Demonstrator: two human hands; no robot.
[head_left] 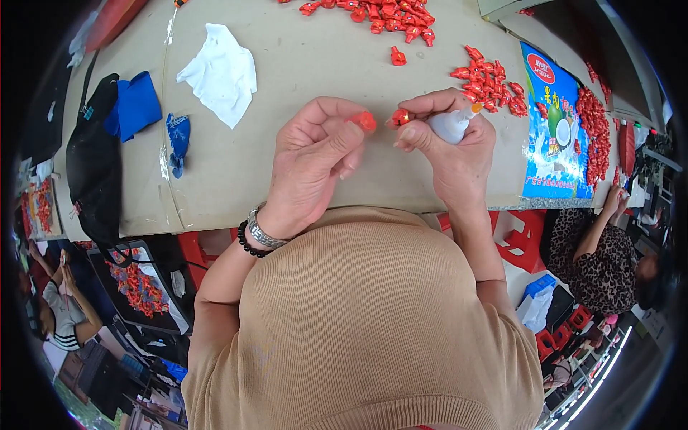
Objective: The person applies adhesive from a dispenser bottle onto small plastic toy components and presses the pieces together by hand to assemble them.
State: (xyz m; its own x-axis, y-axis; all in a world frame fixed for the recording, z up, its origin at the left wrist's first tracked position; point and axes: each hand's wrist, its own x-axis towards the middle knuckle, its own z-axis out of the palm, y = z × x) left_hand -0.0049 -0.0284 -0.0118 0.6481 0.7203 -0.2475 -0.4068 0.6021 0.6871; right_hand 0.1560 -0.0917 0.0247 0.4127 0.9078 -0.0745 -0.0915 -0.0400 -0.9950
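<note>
Over the near part of the table, my left hand (319,147) pinches a small red plastic piece (365,120) between thumb and fingertips. Close by on the right, my right hand (459,154) grips two things. A second small red piece with a gold patch (400,116) sits between its thumb and forefinger. A white squeeze bottle (450,127) with an orange tip lies across the same palm, its tip pointing up and right. The two red pieces are apart, with a narrow gap between them. Beyond my right hand lies a cluster of similar red pieces (491,80).
A larger heap of red pieces (390,16) lies at the far side, with one stray piece (398,56) nearer. A white cloth (221,72), blue cloth (140,106) and black bag (97,158) are leftward. A printed blue sheet (552,161) bearing red pieces is rightward.
</note>
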